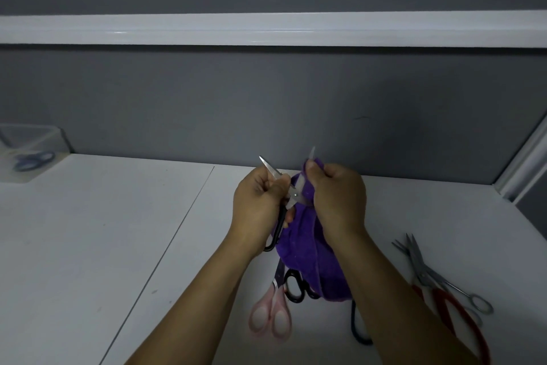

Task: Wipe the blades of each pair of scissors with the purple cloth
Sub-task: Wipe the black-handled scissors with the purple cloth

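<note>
Head: scissors [294,195], purple cloth [305,246] between hands [257,204] [340,199]

left forearm [201,290] and right forearm [393,290] are bare, as are the left grip [257,201] and right grip [340,199]; one short thumbnail [310,164] shows.

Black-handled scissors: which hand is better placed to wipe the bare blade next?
Right. The right hand pinches the purple cloth around one blade, beside the bare blade; the left hand is busy gripping the black-handled scissors.
</note>
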